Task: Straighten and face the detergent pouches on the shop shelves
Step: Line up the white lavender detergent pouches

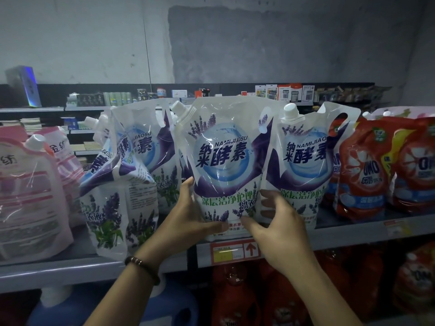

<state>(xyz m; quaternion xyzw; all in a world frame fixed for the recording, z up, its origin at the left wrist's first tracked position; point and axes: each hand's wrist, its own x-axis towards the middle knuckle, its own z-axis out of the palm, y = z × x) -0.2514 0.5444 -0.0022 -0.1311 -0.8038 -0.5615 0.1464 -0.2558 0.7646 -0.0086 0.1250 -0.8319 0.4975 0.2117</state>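
The middle lavender pouch (223, 165) stands at the front edge of the shelf (353, 234), label forward and close to upright. Its base sits just above the price tag (235, 252), and its right edge overlaps the front of the neighbouring lavender pouch (306, 156). The step in hand looks like setting this pouch square. To do it well, keep the grip low, where the liquid's weight sits. Settle the base flat on the shelf, then nudge it slightly to the left so it no longer covers its neighbour's print. The soft film will probably sag if let go too soon, so the hold should ease off slowly. The leaning pouch (117, 184) to the left tips hard and shows its side, so any leftward push should stop short of knocking it. The left hand (188, 217) clasps the pouch's lower left edge, thumb laid across the front near the bottom and fingers hidden behind. A beaded bracelet (141, 267) is on its wrist. The right hand (277, 229) holds the lower right corner, thumb on the front and fingers curled at the seam where the two pouches meet. Both forearms reach up from below. Red pouches (367, 170) fill the shelf to the right and pink pouches (30, 196) the left.
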